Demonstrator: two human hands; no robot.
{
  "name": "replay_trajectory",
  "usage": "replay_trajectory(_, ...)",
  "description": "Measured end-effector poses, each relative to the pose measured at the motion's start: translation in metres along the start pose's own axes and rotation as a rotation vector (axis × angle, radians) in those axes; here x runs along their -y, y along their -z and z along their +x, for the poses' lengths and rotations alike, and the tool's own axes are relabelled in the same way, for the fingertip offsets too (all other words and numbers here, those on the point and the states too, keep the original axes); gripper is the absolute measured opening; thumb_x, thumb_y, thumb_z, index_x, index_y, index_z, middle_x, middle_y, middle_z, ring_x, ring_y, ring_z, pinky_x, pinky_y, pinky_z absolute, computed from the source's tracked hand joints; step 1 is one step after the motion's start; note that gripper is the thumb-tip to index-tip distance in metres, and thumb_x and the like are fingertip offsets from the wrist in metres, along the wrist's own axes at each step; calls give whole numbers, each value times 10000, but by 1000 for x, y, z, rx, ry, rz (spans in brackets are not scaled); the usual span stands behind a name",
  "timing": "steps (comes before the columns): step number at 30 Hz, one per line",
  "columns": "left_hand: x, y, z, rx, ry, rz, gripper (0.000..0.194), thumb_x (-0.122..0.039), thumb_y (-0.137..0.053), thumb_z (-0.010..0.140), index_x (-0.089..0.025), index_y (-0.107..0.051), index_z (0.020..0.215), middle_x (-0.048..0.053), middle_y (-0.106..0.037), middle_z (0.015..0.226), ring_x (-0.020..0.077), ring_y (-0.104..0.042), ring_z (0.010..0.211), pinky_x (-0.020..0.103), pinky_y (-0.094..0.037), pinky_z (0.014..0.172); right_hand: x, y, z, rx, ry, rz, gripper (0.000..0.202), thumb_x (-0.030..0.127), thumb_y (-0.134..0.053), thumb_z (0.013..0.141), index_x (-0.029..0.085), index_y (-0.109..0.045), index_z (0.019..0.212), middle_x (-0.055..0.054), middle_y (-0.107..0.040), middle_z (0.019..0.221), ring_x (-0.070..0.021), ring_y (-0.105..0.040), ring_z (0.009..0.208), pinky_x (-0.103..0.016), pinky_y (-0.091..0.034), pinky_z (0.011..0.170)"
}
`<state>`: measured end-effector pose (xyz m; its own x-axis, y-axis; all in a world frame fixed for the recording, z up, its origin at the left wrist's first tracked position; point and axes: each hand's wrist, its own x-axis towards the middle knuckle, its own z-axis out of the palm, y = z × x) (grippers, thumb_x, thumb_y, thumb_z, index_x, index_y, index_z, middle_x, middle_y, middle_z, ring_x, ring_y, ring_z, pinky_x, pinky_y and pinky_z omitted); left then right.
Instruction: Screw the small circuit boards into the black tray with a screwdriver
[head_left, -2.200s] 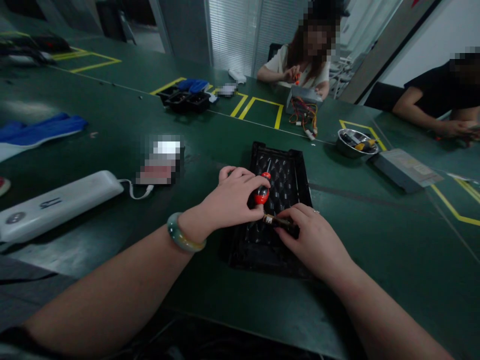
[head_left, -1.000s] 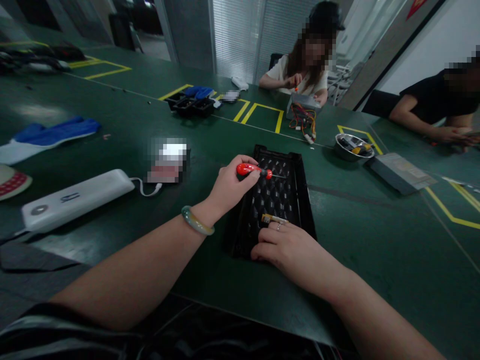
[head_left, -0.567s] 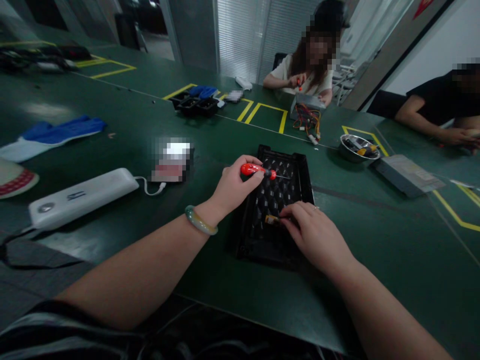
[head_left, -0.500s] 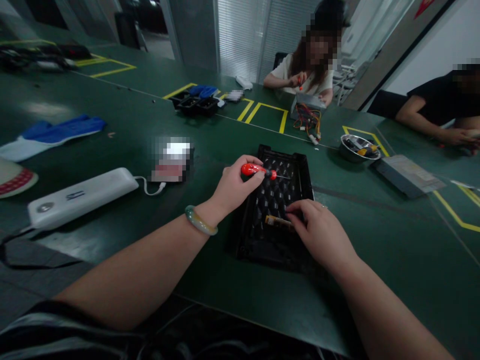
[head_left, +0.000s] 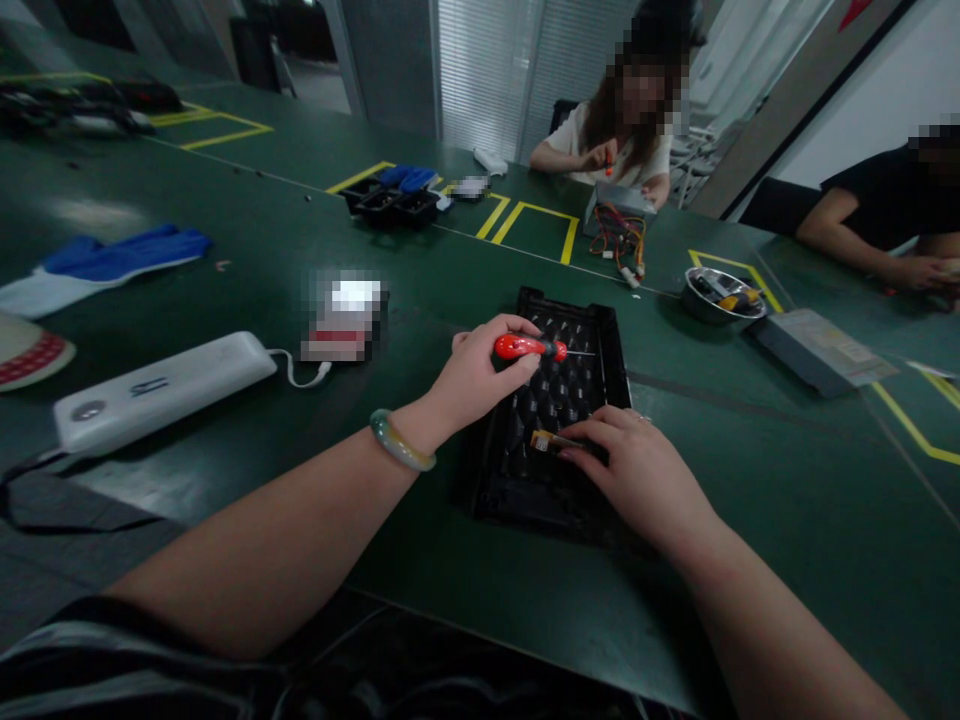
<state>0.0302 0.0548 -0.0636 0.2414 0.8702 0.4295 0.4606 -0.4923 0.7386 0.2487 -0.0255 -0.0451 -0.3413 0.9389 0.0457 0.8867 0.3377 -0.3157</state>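
A red-handled screwdriver [head_left: 529,347] is gripped in my left hand [head_left: 480,375], its thin shaft pointing right above a black plastic tray with a bumpy, dimpled inside [head_left: 611,330]. My right hand [head_left: 637,460] reaches over the tray's right side. Its thumb and fingers are closed on a small flat strip with a yellowish, labelled end [head_left: 543,440]; the fingers cover the strip's right part. Whether the strip touches the tray bottom I cannot tell.
Left of the tray lie a blurred-out phone [head_left: 345,320], a white power bank [head_left: 165,392] and a blue-and-white glove [head_left: 124,255]. Beyond stand black bins [head_left: 394,205], a metal bowl of tools [head_left: 720,297] and a grey metal plate [head_left: 821,348]. Two people [head_left: 622,130] sit across the table.
My left hand has shifted slightly right with the screwdriver. The fingers of my right hand have moved a little left along the strip.
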Motion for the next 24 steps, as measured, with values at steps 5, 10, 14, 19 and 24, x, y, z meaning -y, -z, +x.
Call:
replay_trajectory(5, 4, -3, 0, 58, 2, 70, 291, -287, -610, 880, -287, -588, 1170, -12, -680, 1214, 226, -618, 1087, 445, -321, 1059, 2, -1, -1, -29, -27, 36, 91, 251, -722, 876, 220, -684, 953, -15, -684, 954, -215, -616, 921, -398, -478, 862)
replay_trajectory(10, 5, -3, -1, 65, 26, 112, 304, -264, -638, 832, -299, -615, 1133, -20, -689, 1181, 244, -582, 1106, 458, -304, 1038, 3, 5, -4, -111, -71, 68, 91, 285, -685, 906, 233, -674, 979, -9, -680, 894, -193, -613, 828, -340, -466, 741)
replay_trajectory(14, 4, -4, -1, 86, 7, 184, 323, -196, -645, 774, -312, -657, 1075, -22, -707, 1109, 256, -564, 1103, 450, -313, 986, 10, 14, -10, -88, -92, 164, 111, 334, -664, 916, 254, -694, 987, -1, -683, 860, -163, -613, 763, -300, -465, 679)
replay_trajectory(19, 4, -6, -2, 122, -17, 233, 297, -204, -646, 789, -325, -686, 1058, -20, -691, 1105, 255, -546, 1108, 436, -320, 950, 25, 21, -20, 117, -88, 325, 40, 258, -698, 878, 275, -712, 911, 33, -665, 836, -103, -580, 670, -241, -449, 597)
replay_trajectory(24, 4, -6, -2, 196, -18, 255, 248, -288, -689, 810, -339, -712, 1052, -4, -663, 1167, 278, -500, 1179, 450, -317, 955, 31, 16, -25, 170, -44, 306, 62, 232, -717, 865, 293, -720, 874, 44, -631, 918, -72, -578, 710, -223, -458, 634)
